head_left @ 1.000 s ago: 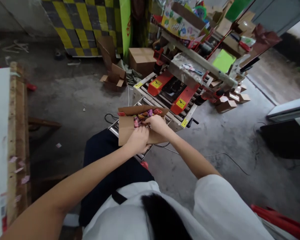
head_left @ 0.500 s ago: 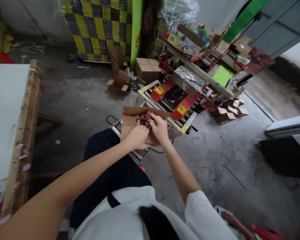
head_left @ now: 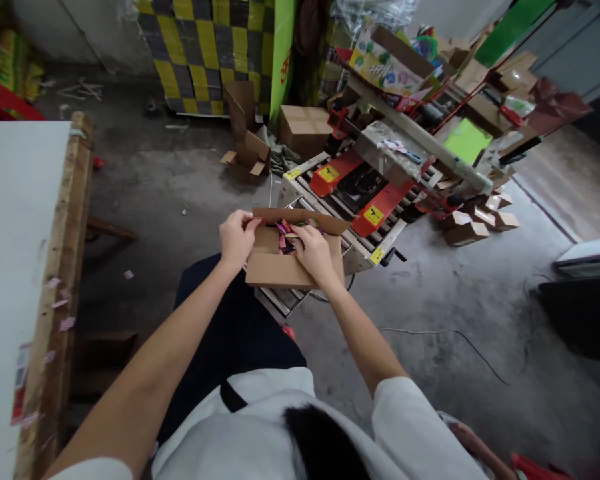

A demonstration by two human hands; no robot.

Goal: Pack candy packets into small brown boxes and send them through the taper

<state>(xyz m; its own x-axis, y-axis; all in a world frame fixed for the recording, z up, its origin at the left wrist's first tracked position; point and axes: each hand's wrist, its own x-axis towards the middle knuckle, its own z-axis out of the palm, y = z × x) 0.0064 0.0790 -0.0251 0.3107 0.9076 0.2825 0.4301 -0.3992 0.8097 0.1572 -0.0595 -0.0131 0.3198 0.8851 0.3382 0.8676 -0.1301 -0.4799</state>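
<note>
Concrete floor [head_left: 170,193], grey and stained, takes up most of the scene. One cable [head_left: 445,332] trails across it on the right.

One white table [head_left: 10,220] with a rough wooden edge stands along the left side.

One yellow-and-black checkered panel [head_left: 205,47] leans at the back wall.

One machine [head_left: 360,193] with a roller bed stands mid-room under cluttered shelving. It has two orange guards [head_left: 330,175], set side by side. Each carries one yellow label [head_left: 373,215].

Loose boxes on the floor:
- one closed box [head_left: 304,127] behind the machine
- one open carton [head_left: 247,153] just left of it
- at least three small cartons [head_left: 467,230] to the machine's right; exact number unclear

One cardboard box [head_left: 280,267] is in hand. It sits at the near end of the roller bed, just past the person's knees, with its top flaps open.

Hands, two, both bare and both on this box:
- The left hand [head_left: 236,237] is closed, pinching the flap at the far left corner.
- The right hand [head_left: 314,253] lies over the opening with its fingers curled down onto the contents. I cannot tell whether it grips anything.

Packets [head_left: 285,235], small, in pink, red and yellow, lie heaped inside the box. They are too jumbled and too small to count.
</note>
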